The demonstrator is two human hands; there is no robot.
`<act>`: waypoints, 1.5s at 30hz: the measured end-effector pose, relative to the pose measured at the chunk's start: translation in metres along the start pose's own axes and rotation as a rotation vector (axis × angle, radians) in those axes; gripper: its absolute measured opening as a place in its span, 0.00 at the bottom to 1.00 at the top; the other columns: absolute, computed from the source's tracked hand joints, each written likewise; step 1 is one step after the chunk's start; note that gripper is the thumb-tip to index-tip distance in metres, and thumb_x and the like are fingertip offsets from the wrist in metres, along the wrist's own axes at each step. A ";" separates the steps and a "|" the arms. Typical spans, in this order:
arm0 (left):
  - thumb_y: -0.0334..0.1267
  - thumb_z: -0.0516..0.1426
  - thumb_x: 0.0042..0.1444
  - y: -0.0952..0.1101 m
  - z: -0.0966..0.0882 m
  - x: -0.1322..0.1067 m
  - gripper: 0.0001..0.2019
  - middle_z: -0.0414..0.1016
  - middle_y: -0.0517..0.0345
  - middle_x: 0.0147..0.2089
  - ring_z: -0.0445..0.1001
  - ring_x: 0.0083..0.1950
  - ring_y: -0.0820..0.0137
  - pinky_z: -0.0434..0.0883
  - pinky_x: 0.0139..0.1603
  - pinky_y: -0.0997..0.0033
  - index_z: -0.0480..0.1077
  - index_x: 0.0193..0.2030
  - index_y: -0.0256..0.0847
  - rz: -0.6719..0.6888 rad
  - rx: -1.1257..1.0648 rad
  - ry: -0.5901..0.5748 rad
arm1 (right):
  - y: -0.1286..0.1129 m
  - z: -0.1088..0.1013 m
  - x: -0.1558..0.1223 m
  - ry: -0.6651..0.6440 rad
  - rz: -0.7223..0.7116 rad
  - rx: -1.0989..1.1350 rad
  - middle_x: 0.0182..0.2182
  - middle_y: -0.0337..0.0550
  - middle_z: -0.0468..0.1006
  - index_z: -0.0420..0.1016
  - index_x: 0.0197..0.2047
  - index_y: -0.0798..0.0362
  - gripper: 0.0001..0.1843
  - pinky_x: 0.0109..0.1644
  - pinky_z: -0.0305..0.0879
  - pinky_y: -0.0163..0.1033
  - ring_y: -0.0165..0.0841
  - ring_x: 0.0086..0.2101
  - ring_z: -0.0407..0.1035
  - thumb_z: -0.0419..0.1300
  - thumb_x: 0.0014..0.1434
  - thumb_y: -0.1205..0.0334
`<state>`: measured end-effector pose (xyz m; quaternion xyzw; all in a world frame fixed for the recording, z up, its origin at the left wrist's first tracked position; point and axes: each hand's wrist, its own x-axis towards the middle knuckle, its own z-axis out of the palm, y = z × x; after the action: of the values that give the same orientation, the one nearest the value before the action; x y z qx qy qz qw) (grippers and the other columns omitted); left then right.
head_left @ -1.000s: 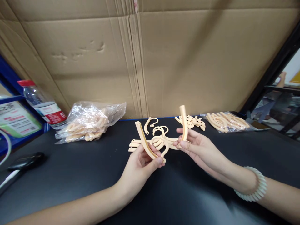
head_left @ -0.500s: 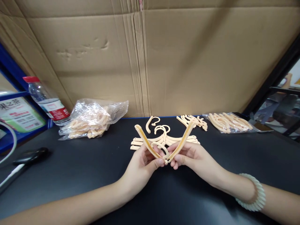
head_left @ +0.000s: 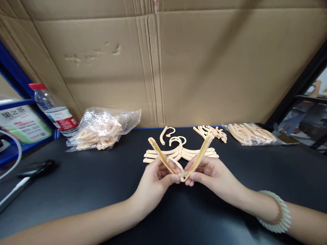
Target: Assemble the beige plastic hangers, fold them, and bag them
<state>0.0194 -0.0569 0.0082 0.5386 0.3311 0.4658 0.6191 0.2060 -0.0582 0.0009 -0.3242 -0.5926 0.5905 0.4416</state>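
My left hand (head_left: 158, 180) is closed on a cream hanger arm (head_left: 158, 151) and the foot of a curved hanger hook (head_left: 181, 166). In my right hand (head_left: 208, 173) a second hanger arm (head_left: 200, 154) is pinched near its lower end. The two arms form a V, hollow sides toward me, and their lower ends meet at the foot of the hook between my fingertips. Whether they are locked together I cannot tell. Just behind my hands, several assembled hangers (head_left: 190, 151) lie stacked on the black table (head_left: 107, 190).
A loose arm (head_left: 162, 136) and a loose hook (head_left: 171, 131) lie behind the stack, with a pile of hooks (head_left: 217, 133) to their right. Bagged parts (head_left: 99, 132) sit left, another bag (head_left: 251, 133) right. A bottle (head_left: 60, 115), a black device (head_left: 38, 168) and a cardboard wall (head_left: 217, 61) surround these.
The right-hand arm's lower end has come in against the hook's foot, closing the small gap. The hook has tilted slightly; both hands stay nearly in place.
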 end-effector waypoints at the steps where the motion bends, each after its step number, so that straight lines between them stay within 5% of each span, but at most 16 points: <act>1: 0.30 0.66 0.46 0.000 0.000 0.000 0.11 0.77 0.61 0.29 0.75 0.30 0.71 0.73 0.35 0.71 0.66 0.30 0.39 -0.002 -0.005 0.011 | 0.000 0.001 0.000 0.005 -0.004 0.002 0.29 0.41 0.81 0.76 0.36 0.53 0.08 0.39 0.76 0.40 0.32 0.30 0.76 0.68 0.54 0.61; 24: 0.36 0.70 0.47 -0.001 -0.001 0.001 0.15 0.80 0.61 0.30 0.80 0.33 0.71 0.76 0.39 0.73 0.65 0.31 0.39 -0.025 -0.033 0.096 | -0.005 0.007 0.001 0.169 0.019 0.031 0.30 0.43 0.82 0.75 0.36 0.54 0.15 0.33 0.77 0.38 0.34 0.29 0.78 0.72 0.47 0.61; 29: 0.38 0.70 0.47 0.013 -0.018 0.013 0.16 0.82 0.52 0.37 0.82 0.34 0.69 0.77 0.37 0.74 0.65 0.31 0.37 -0.080 0.036 0.118 | -0.018 -0.021 0.005 0.194 0.060 0.043 0.28 0.39 0.76 0.74 0.33 0.54 0.14 0.28 0.73 0.32 0.30 0.29 0.74 0.72 0.47 0.58; 34: 0.33 0.72 0.42 0.036 -0.052 0.036 0.15 0.82 0.52 0.39 0.82 0.35 0.69 0.77 0.40 0.76 0.71 0.33 0.35 -0.133 0.010 0.041 | -0.042 -0.068 0.013 0.100 0.068 -0.173 0.27 0.40 0.78 0.75 0.31 0.53 0.12 0.34 0.73 0.35 0.31 0.31 0.75 0.71 0.49 0.57; 39: 0.33 0.69 0.46 0.053 -0.081 0.050 0.09 0.82 0.52 0.33 0.81 0.35 0.69 0.76 0.38 0.75 0.75 0.32 0.36 -0.061 0.319 -0.097 | -0.053 -0.094 0.016 0.034 -0.056 -0.619 0.25 0.38 0.76 0.75 0.28 0.51 0.11 0.30 0.65 0.36 0.30 0.26 0.70 0.70 0.50 0.55; 45: 0.41 0.66 0.51 0.068 -0.095 0.048 0.08 0.78 0.57 0.30 0.77 0.32 0.67 0.70 0.32 0.73 0.75 0.32 0.39 0.154 0.953 -0.337 | -0.052 -0.097 0.015 -0.138 -0.070 -0.812 0.28 0.38 0.77 0.74 0.32 0.52 0.13 0.33 0.63 0.37 0.33 0.29 0.70 0.69 0.51 0.53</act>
<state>-0.0654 0.0214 0.0596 0.8516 0.3618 0.2138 0.3134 0.2953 -0.0095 0.0453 -0.4112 -0.8163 0.3140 0.2568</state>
